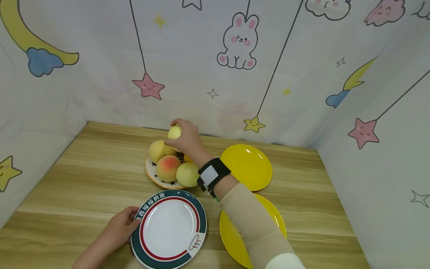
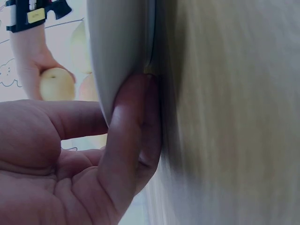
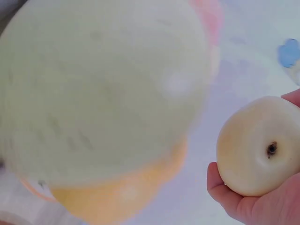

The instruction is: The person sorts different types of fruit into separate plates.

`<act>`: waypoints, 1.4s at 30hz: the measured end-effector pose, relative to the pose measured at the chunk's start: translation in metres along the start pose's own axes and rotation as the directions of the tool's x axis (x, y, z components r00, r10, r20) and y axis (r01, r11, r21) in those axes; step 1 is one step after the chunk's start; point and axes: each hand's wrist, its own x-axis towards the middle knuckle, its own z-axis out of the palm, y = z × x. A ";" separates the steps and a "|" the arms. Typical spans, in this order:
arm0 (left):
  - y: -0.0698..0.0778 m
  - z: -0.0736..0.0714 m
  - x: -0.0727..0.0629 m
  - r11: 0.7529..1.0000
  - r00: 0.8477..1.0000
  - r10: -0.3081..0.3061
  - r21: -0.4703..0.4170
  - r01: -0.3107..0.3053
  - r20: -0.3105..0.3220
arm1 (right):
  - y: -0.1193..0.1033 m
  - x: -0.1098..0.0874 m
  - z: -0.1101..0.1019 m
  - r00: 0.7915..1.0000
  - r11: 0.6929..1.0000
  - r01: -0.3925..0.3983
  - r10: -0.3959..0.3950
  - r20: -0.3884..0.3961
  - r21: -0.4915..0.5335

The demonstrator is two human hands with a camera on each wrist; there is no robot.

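My right hand point(image 1: 189, 140) grips a pale yellow round fruit point(image 1: 174, 132) above the back of a fruit plate point(image 1: 152, 175). In the right wrist view the held fruit point(image 3: 253, 145) shows a dark pit at its end. On that star-patterned plate lie a blushed peach point(image 1: 168, 168), a large yellow fruit point(image 1: 159, 151) and a pale green one point(image 1: 187, 174); an orange-yellow fruit is partly hidden by my wrist. My left hand point(image 1: 119, 226) pinches the left rim of a white plate point(image 1: 169, 228) with a green border, its fingers point(image 2: 124, 140) under the edge.
Two yellow plates point(image 1: 248, 166) stand on the right, the nearer plate point(image 1: 231, 239) partly under my right sleeve. The wooden table point(image 1: 84, 179) meets printed cloth walls point(image 1: 188, 74) at the back and sides.
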 end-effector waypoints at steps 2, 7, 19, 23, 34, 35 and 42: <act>0.000 0.000 0.000 1.000 1.000 0.000 -0.002 0.000 0.000 | -0.003 -0.004 -0.008 1.000 0.999 0.010 -0.010 0.002 0.033; 0.001 -0.001 -0.001 1.000 1.000 0.005 -0.005 -0.005 0.000 | -0.010 -0.018 -0.018 0.997 0.998 0.061 -0.062 0.047 0.032; 0.000 0.000 -0.003 0.999 1.000 0.022 -0.024 -0.022 -0.008 | -0.023 -0.058 -0.001 0.948 0.970 0.238 -0.224 0.225 -0.037; -0.001 0.000 -0.003 0.999 1.000 0.025 -0.030 -0.025 -0.007 | -0.026 -0.067 0.004 0.933 0.959 0.279 -0.260 0.248 -0.043; -0.001 0.000 -0.003 0.999 1.000 0.025 -0.019 -0.025 -0.016 | -0.029 -0.084 0.011 0.908 0.935 0.342 -0.302 0.289 -0.097; -0.001 0.000 -0.003 1.000 1.000 0.018 -0.019 -0.018 -0.012 | -0.029 -0.085 0.012 0.905 0.933 0.346 -0.303 0.299 -0.101; -0.003 -0.001 -0.001 0.999 0.999 0.039 -0.002 -0.039 -0.014 | -0.035 -0.096 0.015 0.872 0.901 0.413 -0.349 0.344 -0.134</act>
